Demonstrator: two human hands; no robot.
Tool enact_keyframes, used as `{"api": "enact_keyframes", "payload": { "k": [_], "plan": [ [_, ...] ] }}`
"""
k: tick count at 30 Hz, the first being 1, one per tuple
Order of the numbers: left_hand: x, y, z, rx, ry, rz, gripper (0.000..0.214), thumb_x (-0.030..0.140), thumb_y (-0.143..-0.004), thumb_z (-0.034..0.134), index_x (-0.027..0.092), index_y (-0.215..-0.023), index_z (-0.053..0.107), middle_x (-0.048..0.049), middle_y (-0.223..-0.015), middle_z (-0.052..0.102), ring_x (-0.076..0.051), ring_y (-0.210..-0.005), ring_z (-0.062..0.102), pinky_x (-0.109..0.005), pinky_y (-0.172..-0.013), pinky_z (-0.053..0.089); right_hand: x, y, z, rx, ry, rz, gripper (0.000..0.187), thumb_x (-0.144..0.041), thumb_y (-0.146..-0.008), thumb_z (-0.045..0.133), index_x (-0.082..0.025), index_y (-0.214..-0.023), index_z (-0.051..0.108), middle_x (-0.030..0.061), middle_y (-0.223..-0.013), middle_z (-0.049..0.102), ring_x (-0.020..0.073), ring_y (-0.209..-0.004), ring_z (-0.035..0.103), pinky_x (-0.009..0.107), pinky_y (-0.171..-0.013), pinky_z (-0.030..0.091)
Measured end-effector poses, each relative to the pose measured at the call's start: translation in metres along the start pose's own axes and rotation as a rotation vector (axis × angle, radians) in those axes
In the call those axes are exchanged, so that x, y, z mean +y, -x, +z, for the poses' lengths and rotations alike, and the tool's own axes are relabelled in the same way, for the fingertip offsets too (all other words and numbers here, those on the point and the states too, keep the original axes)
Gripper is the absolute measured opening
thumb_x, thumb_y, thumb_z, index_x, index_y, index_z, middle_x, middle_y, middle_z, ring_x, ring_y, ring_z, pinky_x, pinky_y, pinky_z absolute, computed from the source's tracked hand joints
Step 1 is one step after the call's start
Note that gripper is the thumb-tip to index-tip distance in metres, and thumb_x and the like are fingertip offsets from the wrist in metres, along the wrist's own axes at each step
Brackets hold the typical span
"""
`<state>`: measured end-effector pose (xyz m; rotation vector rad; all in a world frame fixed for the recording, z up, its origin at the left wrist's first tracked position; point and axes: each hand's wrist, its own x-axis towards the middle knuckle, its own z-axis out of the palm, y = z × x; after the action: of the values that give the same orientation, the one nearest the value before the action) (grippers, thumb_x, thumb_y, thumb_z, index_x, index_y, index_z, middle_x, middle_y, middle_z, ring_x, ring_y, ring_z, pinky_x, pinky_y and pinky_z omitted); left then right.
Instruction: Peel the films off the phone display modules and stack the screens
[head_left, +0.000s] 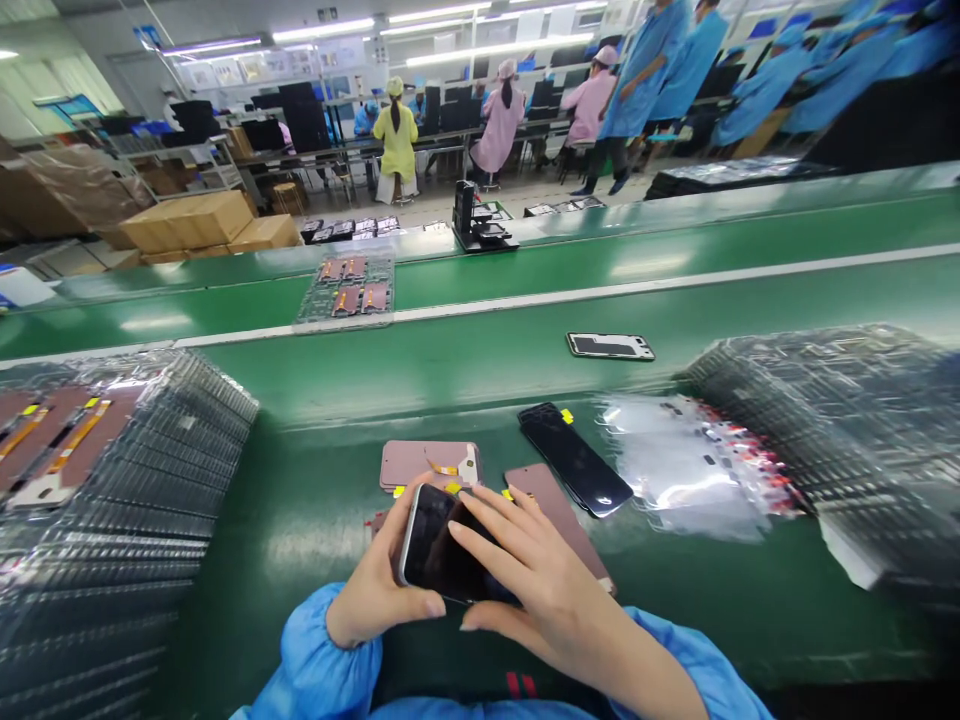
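Note:
My left hand (375, 590) grips a black phone screen panel (435, 555) by its left edge, thumb along the bottom. My right hand (525, 570) lies on top of the same panel with its fingers stretched across the glass. Just beyond lie a pinkish panel face down (427, 463) with a small flex cable, another pinkish panel (559, 515) partly under my right hand, and a black panel face up (574, 458) with a yellow tab. Both sleeves are blue.
A tall stack of clear trays (112, 500) with pinkish panels stands at the left, another tray stack (847, 410) at the right. Loose plastic films (690, 465) lie beside it. A phone frame (609, 346) and a tray (349, 290) ride the green belt. Workers sit and stand far behind.

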<state>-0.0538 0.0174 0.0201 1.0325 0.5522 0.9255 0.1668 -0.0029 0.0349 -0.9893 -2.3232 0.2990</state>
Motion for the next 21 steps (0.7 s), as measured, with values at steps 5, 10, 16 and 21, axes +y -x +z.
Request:
{"api": "enact_keyframes", "payload": {
  "k": [5, 10, 16, 21],
  "plan": [
    [0.005, -0.005, -0.006, 0.245, 0.22, -0.218, 0.049, 0.05, -0.091, 0.058, 0.019, -0.129, 0.059, -0.016, -0.118, 0.072, -0.036, -0.106, 0.069, -0.052, -0.09, 0.054, 0.008, 0.002, 0.003, 0.081, -0.543, 0.267, 0.076, -0.06, -0.09, 0.057, -0.022, -0.151, 0.035, 0.0175, -0.149, 0.047, 0.0336, -0.137, 0.046, 0.056, -0.111, 0.038],
    [0.006, -0.011, -0.017, 0.307, 0.293, -0.247, 0.054, 0.049, -0.087, 0.064, 0.015, -0.129, 0.057, -0.0167, -0.121, 0.071, -0.036, -0.109, 0.068, -0.049, -0.089, 0.057, 0.018, -0.002, 0.006, -0.109, -1.114, 0.596, 0.053, -0.059, -0.098, 0.041, -0.017, -0.106, 0.072, 0.0087, -0.091, 0.073, 0.0219, -0.086, 0.069, 0.036, -0.079, 0.055],
    [-0.003, -0.009, -0.02, 0.336, 0.246, -0.336, 0.065, 0.055, -0.081, 0.069, 0.02, -0.132, 0.053, -0.0165, -0.118, 0.072, -0.038, -0.096, 0.073, -0.047, -0.068, 0.063, 0.019, -0.004, 0.017, -0.098, -1.109, 0.631, 0.056, -0.065, -0.085, 0.059, -0.018, -0.057, 0.048, -0.0054, -0.057, 0.037, 0.0089, -0.055, 0.031, 0.024, -0.051, 0.024],
    [-0.004, -0.008, -0.021, 0.346, 0.239, -0.333, 0.064, 0.055, -0.079, 0.071, 0.018, -0.128, 0.055, -0.0166, -0.115, 0.073, -0.037, -0.096, 0.073, -0.047, -0.071, 0.063, 0.016, -0.001, 0.02, -0.099, -1.116, 0.675, 0.057, -0.067, -0.083, 0.059, -0.019, -0.057, 0.042, -0.0068, -0.056, 0.029, 0.0089, -0.054, 0.024, 0.026, -0.05, 0.018]
  ]
}}
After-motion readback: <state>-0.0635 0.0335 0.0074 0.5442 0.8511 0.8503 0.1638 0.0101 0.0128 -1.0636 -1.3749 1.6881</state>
